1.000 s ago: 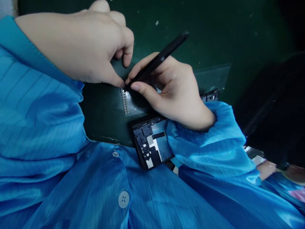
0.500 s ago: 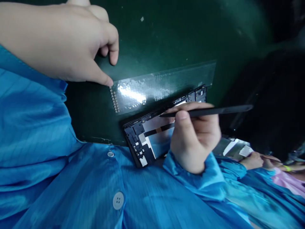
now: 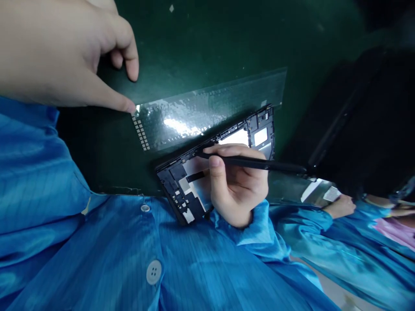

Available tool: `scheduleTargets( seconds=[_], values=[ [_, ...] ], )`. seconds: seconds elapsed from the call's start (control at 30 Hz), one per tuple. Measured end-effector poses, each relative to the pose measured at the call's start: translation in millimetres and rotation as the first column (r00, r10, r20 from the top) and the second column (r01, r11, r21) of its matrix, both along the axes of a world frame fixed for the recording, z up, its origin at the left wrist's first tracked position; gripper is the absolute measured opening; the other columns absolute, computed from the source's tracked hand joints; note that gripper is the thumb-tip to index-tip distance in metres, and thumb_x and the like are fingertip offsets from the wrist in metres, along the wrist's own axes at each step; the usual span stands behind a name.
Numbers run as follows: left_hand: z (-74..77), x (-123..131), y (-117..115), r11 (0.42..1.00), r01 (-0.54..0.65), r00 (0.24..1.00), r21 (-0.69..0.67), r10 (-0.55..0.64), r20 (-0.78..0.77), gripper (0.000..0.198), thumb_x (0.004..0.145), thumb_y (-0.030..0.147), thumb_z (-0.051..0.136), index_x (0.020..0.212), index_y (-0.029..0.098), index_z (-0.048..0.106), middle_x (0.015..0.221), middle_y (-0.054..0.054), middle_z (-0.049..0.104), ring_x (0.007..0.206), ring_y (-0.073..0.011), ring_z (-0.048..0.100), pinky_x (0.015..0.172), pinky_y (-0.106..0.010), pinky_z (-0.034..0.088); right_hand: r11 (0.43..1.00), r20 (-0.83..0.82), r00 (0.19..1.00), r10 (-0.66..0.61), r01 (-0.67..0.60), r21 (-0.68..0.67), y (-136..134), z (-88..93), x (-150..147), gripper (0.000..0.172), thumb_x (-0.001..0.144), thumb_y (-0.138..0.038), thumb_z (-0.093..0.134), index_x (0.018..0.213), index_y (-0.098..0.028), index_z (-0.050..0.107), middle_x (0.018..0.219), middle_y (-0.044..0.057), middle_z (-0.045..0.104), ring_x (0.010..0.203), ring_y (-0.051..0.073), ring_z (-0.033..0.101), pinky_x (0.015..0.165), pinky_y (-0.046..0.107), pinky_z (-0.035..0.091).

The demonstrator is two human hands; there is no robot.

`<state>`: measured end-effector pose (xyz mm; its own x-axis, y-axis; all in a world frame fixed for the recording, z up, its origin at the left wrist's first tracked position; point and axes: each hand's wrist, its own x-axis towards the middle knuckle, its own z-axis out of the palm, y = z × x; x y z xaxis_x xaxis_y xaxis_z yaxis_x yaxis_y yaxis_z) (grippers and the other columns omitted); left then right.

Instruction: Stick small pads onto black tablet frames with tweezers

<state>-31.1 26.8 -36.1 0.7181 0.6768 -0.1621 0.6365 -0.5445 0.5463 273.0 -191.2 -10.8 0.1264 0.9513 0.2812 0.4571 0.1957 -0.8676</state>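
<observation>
1. Nearest is the wearer's jacket [image 3: 154,242]; the device [image 3: 198,190] lies just beyond its front, by the table edge.
2. The device's long axis slants from lower left to upper right, its far end pointing away from the wearer.
3. The right hand [image 3: 240,181] is the nearer of the two, over the device's middle; whether its heel rests there cannot be told. Thumb and fingers grip a black tool [image 3: 251,163] like a pen.
4. The tool points left, nearly level across the view, its tip at the device's upper long edge; contact is too fine to tell.
5. Just past that edge lies the clear sheet [image 3: 207,114], its length roughly along the device's, with small squares [image 3: 140,133] at its left end.
6. The left hand [image 3: 94,52], well apart from the device at upper left, grasps nothing visible: thumb tip on the sheet's corner, fingers loosely bent.
7. Beyond spreads the green table [image 3: 201,43]; at far right, a co-worker's hand [image 3: 342,206].
</observation>
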Motion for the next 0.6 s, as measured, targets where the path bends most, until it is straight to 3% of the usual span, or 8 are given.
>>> scheduleTargets(
  seconds=[0.13,0.2,0.27,0.33,0.43,0.5,0.6],
  values=[
    [2.7,3.1,-2.2,0.996,0.030,0.999,0.081,-0.028,-0.025,0.084,0.077,0.094,0.053,0.114,0.022,0.074,0.113,-0.005,0.061,0.118,-0.0276,0.063,0.118,-0.051,0.035,0.995,0.091,0.992,0.091,-0.086,-0.053,9.0,24.1,0.5,0.026,0.101,-0.017,0.076,0.120,-0.033,0.074,0.108,0.007,0.082,0.101,0.029,0.081,0.085,0.050,0.071],
    [7.9,7.4,-7.1,0.997,-0.007,0.998,0.080,0.012,-0.064,0.092,0.072,0.099,0.050,0.115,0.022,0.075,0.114,-0.006,0.061,0.127,-0.0320,0.061,0.119,-0.052,0.033,0.982,0.090,0.982,0.169,-0.160,-0.096,29.1,37.1,-3.0,0.021,0.101,-0.020,0.078,0.117,-0.034,0.075,0.108,0.005,0.083,0.097,0.028,0.082,0.083,0.048,0.072],
    [15.8,13.6,-13.1,0.996,-0.069,0.991,0.063,0.075,-0.107,0.099,0.063,0.104,0.051,0.115,0.023,0.076,0.111,-0.008,0.060,0.136,-0.0390,0.057,0.118,-0.052,0.038,0.937,0.073,0.943,0.325,-0.311,-0.162,58.7,42.9,-9.8,0.012,0.104,-0.027,0.078,0.113,-0.032,0.074,0.110,0.003,0.084,0.100,0.025,0.082,0.090,0.045,0.072],
    [26.0,21.4,-19.3,0.991,-0.129,0.980,0.030,0.132,-0.148,0.101,0.058,0.105,0.048,0.114,0.025,0.076,0.112,-0.010,0.060,0.142,-0.0462,0.052,0.115,-0.054,0.044,0.844,0.063,0.860,0.506,-0.479,-0.242,90.6,39.0,-18.4,0.008,0.106,-0.033,0.077,0.112,-0.030,0.073,0.115,0.002,0.083,0.107,0.024,0.082,0.101,0.043,0.071],
    [41.7,34.3,-26.5,0.985,-0.170,0.963,-0.017,0.163,-0.213,0.082,0.064,0.087,0.060,0.117,0.026,0.074,0.121,-0.012,0.061,0.145,-0.0504,0.049,0.113,-0.059,0.050,0.736,0.075,0.753,0.653,-0.609,-0.296,124.1,22.3,-29.4,0.008,0.106,-0.034,0.076,0.113,-0.030,0.073,0.119,0.002,0.083,0.107,0.023,0.082,0.103,0.040,0.070],
    [49.6,41.6,-28.8,0.987,-0.162,0.951,-0.016,0.152,-0.271,0.070,0.066,0.068,0.075,0.120,0.024,0.074,0.123,-0.011,0.060,0.145,-0.0510,0.050,0.115,-0.061,0.051,0.720,0.080,0.734,0.675,-0.631,-0.289,131.3,13.1,-32.7,0.009,0.107,-0.033,0.075,0.114,-0.028,0.073,0.116,0.003,0.082,0.104,0.023,0.082,0.099,0.039,0.070],
    [54.3,47.2,-29.5,0.988,-0.152,0.929,-0.015,0.137,-0.344,0.068,0.067,0.052,0.085,0.127,0.021,0.073,0.126,-0.009,0.057,0.151,-0.0522,0.047,0.119,-0.063,0.052,0.738,0.035,0.765,0.644,-0.608,-0.294,127.2,9.7,-32.4,0.016,0.109,-0.041,0.073,0.116,-0.027,0.072,0.115,0.004,0.082,0.105,0.023,0.082,0.096,0.038,0.069]
  ],
)
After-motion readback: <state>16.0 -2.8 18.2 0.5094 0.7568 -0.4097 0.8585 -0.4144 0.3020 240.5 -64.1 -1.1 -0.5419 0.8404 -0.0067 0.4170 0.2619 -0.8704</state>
